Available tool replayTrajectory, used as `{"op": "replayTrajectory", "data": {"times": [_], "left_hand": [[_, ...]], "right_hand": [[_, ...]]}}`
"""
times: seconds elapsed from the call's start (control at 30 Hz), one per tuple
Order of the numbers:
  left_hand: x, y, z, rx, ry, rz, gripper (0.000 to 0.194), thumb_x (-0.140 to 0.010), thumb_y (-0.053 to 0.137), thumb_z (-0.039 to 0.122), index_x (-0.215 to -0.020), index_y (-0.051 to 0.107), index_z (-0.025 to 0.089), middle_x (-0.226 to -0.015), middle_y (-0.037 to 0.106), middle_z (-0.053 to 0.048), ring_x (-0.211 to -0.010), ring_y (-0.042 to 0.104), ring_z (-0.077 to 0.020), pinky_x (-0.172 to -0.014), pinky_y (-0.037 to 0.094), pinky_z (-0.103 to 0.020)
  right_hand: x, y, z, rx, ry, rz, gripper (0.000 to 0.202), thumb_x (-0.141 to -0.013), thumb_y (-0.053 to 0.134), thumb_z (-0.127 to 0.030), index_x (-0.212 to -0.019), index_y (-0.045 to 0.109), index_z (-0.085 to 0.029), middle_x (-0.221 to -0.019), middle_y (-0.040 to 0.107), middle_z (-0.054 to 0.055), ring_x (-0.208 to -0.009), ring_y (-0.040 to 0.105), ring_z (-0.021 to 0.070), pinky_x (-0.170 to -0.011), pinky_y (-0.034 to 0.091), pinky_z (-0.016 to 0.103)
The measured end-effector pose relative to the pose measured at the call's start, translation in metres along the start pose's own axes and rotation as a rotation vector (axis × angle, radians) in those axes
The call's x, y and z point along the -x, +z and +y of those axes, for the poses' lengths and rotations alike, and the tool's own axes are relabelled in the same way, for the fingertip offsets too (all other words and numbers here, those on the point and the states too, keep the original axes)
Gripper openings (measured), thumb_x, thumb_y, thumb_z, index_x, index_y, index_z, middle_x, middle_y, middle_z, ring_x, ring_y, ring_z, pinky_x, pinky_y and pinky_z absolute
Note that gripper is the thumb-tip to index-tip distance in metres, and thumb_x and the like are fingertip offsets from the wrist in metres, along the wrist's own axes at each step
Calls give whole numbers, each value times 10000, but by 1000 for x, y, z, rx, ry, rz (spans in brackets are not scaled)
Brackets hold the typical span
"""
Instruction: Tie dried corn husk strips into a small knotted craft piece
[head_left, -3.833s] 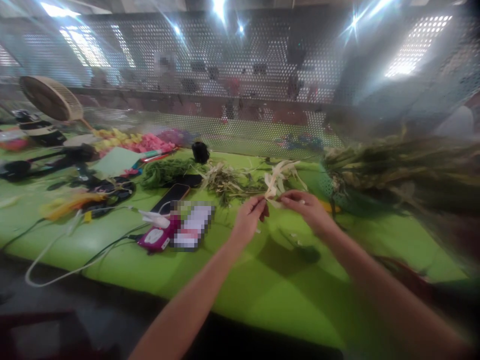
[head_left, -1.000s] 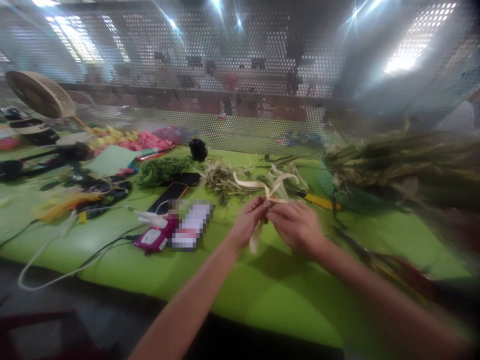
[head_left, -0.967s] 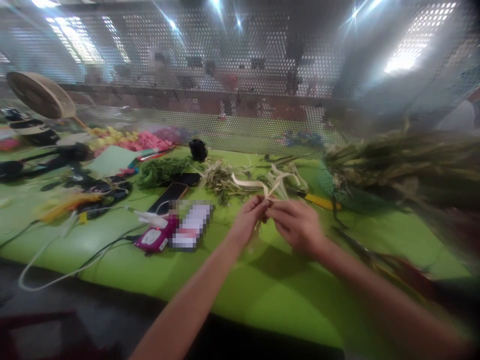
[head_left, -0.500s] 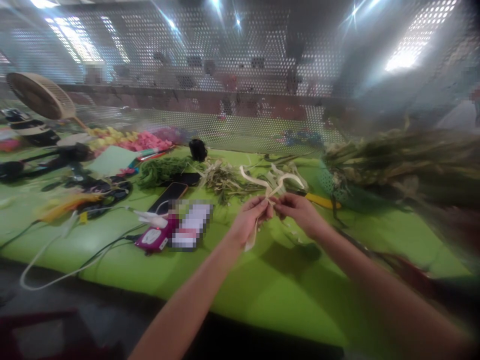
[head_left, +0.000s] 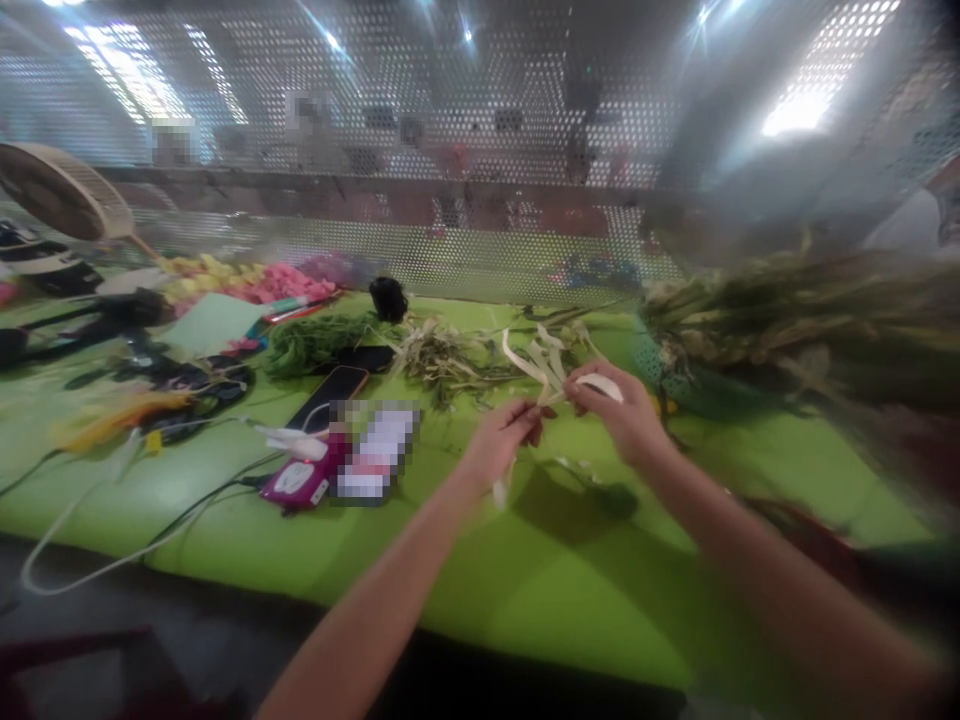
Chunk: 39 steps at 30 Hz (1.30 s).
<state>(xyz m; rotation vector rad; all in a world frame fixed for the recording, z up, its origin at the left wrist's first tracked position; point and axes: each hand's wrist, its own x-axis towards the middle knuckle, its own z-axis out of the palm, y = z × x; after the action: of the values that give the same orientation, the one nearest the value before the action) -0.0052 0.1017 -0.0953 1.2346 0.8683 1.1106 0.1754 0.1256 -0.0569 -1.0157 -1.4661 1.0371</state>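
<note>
Above the green table (head_left: 465, 590), my left hand (head_left: 504, 437) pinches a pale, flat plant strip (head_left: 523, 366) whose ends stick out above and below the fingers. My right hand (head_left: 616, 408) is closed on another length of pale strip, which curls over its fingers (head_left: 600, 386). A short stretch of strip runs between the two hands. Just behind them lie loose dried strips and leaves (head_left: 439, 350) in a heap. Whether the strips join inside my left fingers is hidden.
To the left are a magenta power socket (head_left: 304, 484) with cables, a phone with a lit screen (head_left: 381, 450) and a dark phone (head_left: 328, 396). A green basket (head_left: 654, 350) with long dried stalks (head_left: 795, 310) stands at right. A fan (head_left: 64, 190) stands far left.
My right hand has moved up and to the right, away from my left hand, drawing its strip along. My left hand stays almost in place. The view has shifted slightly.
</note>
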Motion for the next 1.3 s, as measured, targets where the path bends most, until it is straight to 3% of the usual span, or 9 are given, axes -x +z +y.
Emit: {"op": "replayTrajectory", "data": {"times": [0.13, 0.3, 0.43, 0.57, 0.7, 0.83, 1.0, 1.17, 1.3], "left_hand": [[2, 1, 4, 12, 15, -8, 238, -862, 605, 385, -867, 685, 161, -673, 554, -10, -628, 501, -109, -614, 365, -243], [5, 2, 6, -7, 37, -66, 231, -883, 585, 372, -871, 689, 166, -717, 565, -23, -679, 513, -114, -653, 394, -239], [5, 4, 7, -34, 108, -28, 225, -876, 601, 364, -850, 720, 175, -949, 574, -53, -787, 513, -112, -691, 417, -226], [6, 5, 9, 87, 115, -28, 218, -834, 659, 367, -805, 736, 165, -1207, 525, -72, -832, 528, -104, -686, 443, -222], [5, 3, 4, 242, 64, -70, 198, -838, 669, 337, -968, 735, 202, -1069, 612, -59, -786, 548, -97, -679, 452, -218], [4, 0, -2, 326, 79, -67, 279, -853, 660, 328, -1107, 700, 217, -899, 650, -33, -660, 521, -71, -615, 430, -204], [5, -1, -1, 353, 62, -85, 191, -841, 673, 346, -890, 724, 168, -834, 666, -36, -629, 534, -74, -635, 448, -222], [7, 0, 4, 339, 45, -84, 183, -841, 676, 334, -848, 727, 159, -966, 688, -58, -690, 545, -70, -685, 458, -209], [8, -1, 7, 351, 8, -70, 179, -836, 682, 327, -834, 732, 155, -1011, 688, -59, -685, 530, -59, -663, 448, -194]], "right_hand": [[-4, 2, 14, -156, 142, 2, 377, -662, 796, -505, -680, 594, -187, -612, 602, -14, -509, 520, 102, -513, 449, 246], [-5, 9, 25, -376, 302, 44, 326, -586, 838, -392, -700, 619, -178, -611, 593, -27, -494, 496, 81, -486, 420, 222], [-2, 15, 29, -442, 352, 51, 308, -510, 840, -265, -639, 575, -175, -574, 564, -46, -474, 473, 67, -458, 367, 212], [-2, 16, 26, -488, 354, 108, 410, -443, 867, -194, -605, 491, -188, -525, 494, -83, -444, 423, 51, -428, 296, 204], [-1, 16, 23, -512, 355, 83, 452, -480, 895, -250, -631, 473, -191, -517, 461, -93, -438, 380, 41, -422, 246, 203], [3, 20, 27, -502, 345, 50, 481, -497, 903, -301, -646, 458, -194, -526, 460, -89, -462, 392, 49, -445, 227, 210], [2, 22, 34, -417, 327, 40, 464, -526, 872, -328, -663, 446, -203, -506, 425, -99, -467, 356, 57, -474, 211, 226], [-10, 11, 41, -220, 343, 162, 435, -504, 840, -315, -763, 505, -216, -563, 445, -98, -491, 356, 72, -490, 244, 231], [-23, -8, 42, -110, 272, 283, 415, -550, 804, -319, -880, 575, -216, -597, 466, -84, -538, 394, 97, -540, 311, 246]]}}
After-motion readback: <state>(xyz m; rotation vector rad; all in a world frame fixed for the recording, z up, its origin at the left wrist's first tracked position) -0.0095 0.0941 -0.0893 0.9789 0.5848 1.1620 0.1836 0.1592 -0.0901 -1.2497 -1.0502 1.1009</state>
